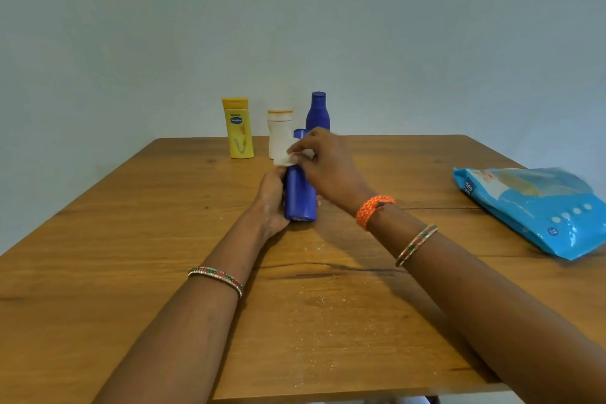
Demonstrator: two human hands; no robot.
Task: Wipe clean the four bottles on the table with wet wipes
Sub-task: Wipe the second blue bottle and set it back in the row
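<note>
Plastic, smooth and probably light, the blue bottle (300,197) looks stiff enough to take a firm squeeze, though a damp surface would likely turn slippery, so the wide lower body seems the safest place to hold it. That is where the left hand (271,203) has it, fingers curled round the body near the base. The bottle lies tilted, its long axis running away from the person, base toward the wrists and cap pointing at the far bottles. Beyond the left hand, over the neck, the right hand (323,161) pinches a white wet wipe (286,158) against the bottle's shoulder. Past both hands, upright on the worktop (137,239), stand a yellow bottle (238,129), a white bottle (278,131) and a second blue bottle (318,111). Well off to the right of the right hand lies the blue wipes pack (537,210).
</note>
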